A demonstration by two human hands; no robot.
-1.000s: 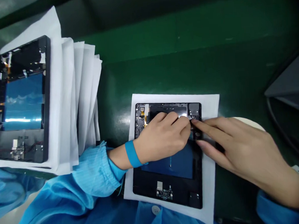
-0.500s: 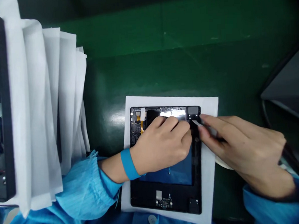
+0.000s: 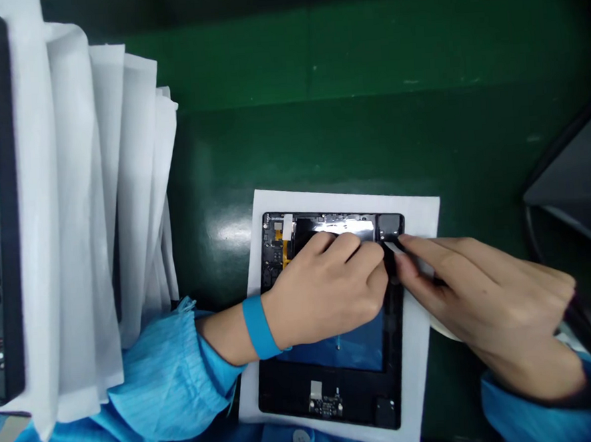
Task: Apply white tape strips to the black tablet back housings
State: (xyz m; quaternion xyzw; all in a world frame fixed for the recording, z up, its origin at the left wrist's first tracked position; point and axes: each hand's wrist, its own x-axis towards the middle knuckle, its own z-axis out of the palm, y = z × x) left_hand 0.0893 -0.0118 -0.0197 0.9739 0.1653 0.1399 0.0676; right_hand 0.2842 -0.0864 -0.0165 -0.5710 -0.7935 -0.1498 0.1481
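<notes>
An opened tablet (image 3: 331, 395), with its circuit boards and blue inner panel showing, lies on a white foam sheet (image 3: 415, 374). My left hand (image 3: 329, 285), wearing a blue wristband (image 3: 260, 326), rests over the tablet's upper middle. Its fingers are curled shut and their tips are hidden, so I cannot make out what they hold. My right hand (image 3: 485, 296) comes in over the tablet's upper right edge. Between its thumb and forefinger is a thin pale strip (image 3: 392, 247), its end pointing at the tablet near the square corner part and my left fingers.
At the left stands a stack of white foam sheets (image 3: 77, 214), with another opened tablet (image 3: 6, 198) at its near side. A dark grey object (image 3: 578, 184) with a cable sits at the right on the green table (image 3: 320, 139). A cream curved edge (image 3: 445, 328) shows under my right hand.
The view has shifted slightly. Both hands stay at the same part of the tablet, and the pale strip remains pinched, its tip a little closer to my left fingers.
</notes>
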